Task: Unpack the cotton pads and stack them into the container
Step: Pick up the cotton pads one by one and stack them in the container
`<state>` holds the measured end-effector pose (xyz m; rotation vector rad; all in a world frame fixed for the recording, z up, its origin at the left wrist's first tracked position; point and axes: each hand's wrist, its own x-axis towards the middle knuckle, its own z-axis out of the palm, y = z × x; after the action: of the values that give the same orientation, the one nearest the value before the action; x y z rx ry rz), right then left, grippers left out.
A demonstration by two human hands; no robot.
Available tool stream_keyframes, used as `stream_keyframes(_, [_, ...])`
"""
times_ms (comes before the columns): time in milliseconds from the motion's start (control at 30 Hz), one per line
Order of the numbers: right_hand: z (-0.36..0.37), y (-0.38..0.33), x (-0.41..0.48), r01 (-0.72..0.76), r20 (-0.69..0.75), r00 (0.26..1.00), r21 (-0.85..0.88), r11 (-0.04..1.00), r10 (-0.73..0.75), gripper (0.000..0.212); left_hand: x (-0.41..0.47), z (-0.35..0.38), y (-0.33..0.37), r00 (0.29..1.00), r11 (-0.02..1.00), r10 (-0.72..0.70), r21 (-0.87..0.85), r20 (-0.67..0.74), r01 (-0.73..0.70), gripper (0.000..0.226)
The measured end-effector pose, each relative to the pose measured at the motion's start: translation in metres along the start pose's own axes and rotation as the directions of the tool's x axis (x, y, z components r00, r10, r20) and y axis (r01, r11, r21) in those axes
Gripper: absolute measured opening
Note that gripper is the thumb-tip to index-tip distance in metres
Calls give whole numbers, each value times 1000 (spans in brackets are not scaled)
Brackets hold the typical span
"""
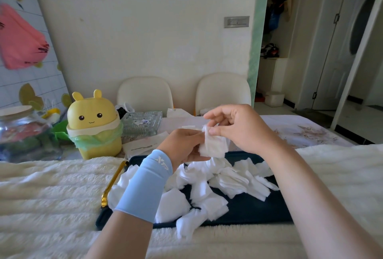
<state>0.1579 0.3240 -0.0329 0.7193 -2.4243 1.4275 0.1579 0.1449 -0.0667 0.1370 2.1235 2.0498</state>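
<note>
I read left hand (185, 147) and right hand (238, 129) pinching one cotton pad (213, 147); pile (207, 195) at 6 o'clock unstacked (most remains).

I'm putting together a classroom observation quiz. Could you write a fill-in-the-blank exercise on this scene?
1. The left hand and right hand hold a cotton pad above a tray whose handle is ____.
2. The eared bin is ____.
3. The left arm's sleeve is light ____.
Missing: gold; yellow; blue
</note>
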Motion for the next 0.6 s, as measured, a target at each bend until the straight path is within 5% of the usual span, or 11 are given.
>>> stream_keyframes(200, [-3,1,4,19,-58,998,97,995,-14,26,-1,3,-1,998,999,12,-31,-68,-14,22])
stream_keyframes(333, [1,1,3,25,-61,998,16,1000,-24,24,-2,4,1,1000,996,16,-91,-21,-18,26])
stream_keyframes(500, [4,6,4,15,-126,992,-89,996,-26,24,-1,3,3,999,991,16,-130,32,-11,56])
stream_keyframes(600, [5,7,4,-22,-150,989,-159,987,-2,37,1,1,-1,997,998,65,-3,46,-65,32])
